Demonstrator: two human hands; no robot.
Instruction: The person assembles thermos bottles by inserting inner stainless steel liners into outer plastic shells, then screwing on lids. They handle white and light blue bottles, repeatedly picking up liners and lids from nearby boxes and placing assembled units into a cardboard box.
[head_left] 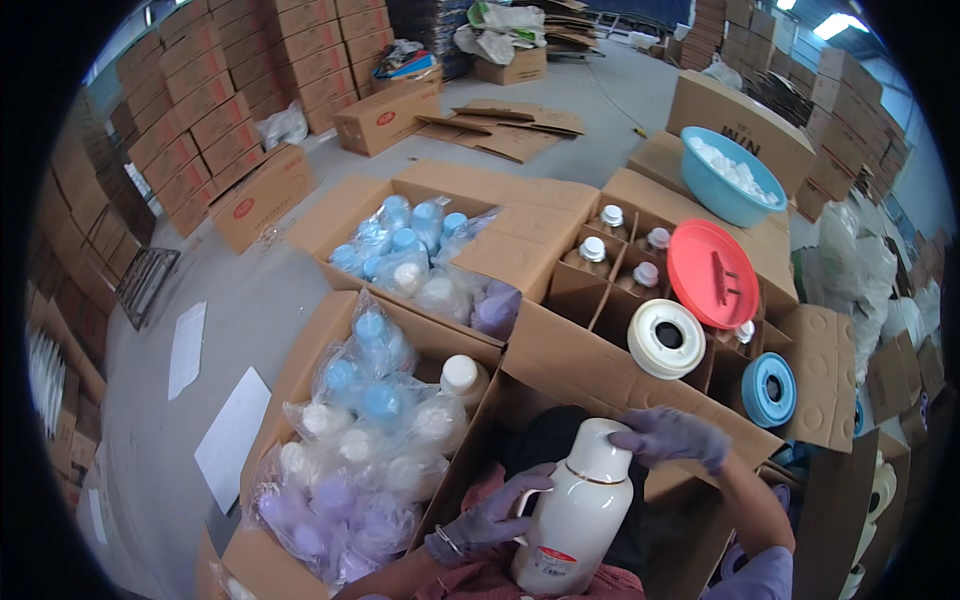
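Note:
A white vacuum flask (573, 525) with a red label low on its side leans slightly in front of my body. My left hand (497, 512), in a pale purple glove, is closed round the flask's handle. On top sits a white cup-shaped lid (600, 452), its rim meeting the body at a thin gold-coloured line. My gloved right hand (680, 438) grips the lid from its right side, with the fingertips against it. Part of the flask's base is hidden by my clothing.
Left of me, a carton (262, 440) holds bagged blue, white and purple flasks; another bagged lot (415, 235) lies beyond. A divided carton (572, 285) holds silver-capped liners, a red tray (700, 262), and white (667, 338) and blue (768, 390) rings. A blue basin (715, 200) stands behind.

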